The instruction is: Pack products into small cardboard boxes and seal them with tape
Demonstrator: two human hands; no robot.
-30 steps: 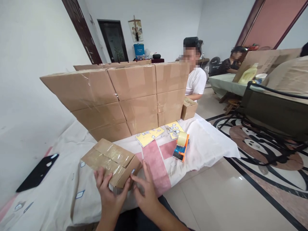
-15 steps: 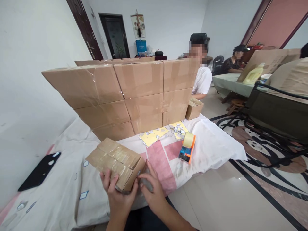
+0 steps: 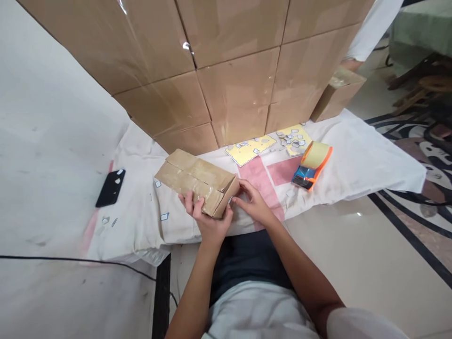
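The left hand (image 3: 208, 219) is holding a taped carton (image 3: 194, 176) by its near corner, fingers bent over the top and thumb against the end face. The right hand (image 3: 254, 202) comes to that same end face from 4 o'clock, its thumb and forefinger parted, the thumb tip beside a small whitish piece (image 3: 230, 199) — whether it pinches that piece I cannot tell. The carton lies aslant in front of the person's body, over the cloth (image 3: 381, 160), its long side running from 10 o'clock to 4 o'clock; clear tape shines across its top flaps.

Around the carton, at 12 o'clock, rises a stack of cartons (image 3: 240, 94), closely packed in rows. At 2 o'clock, near the foot of that stack, are two yellow patterned patches (image 3: 250, 149), and farther out the same way a lone carton (image 3: 339, 94) stands next to the stack. Beyond it shows a co-worker's white sleeve (image 3: 374, 28). At 3 o'clock lies a tape dispenser (image 3: 312, 165) — orange and blue, with a roll of yellowish tape. A flat black object (image 3: 111, 188) lies at 9 o'clock, and a black cable (image 3: 106, 261) runs past at 8 o'clock.
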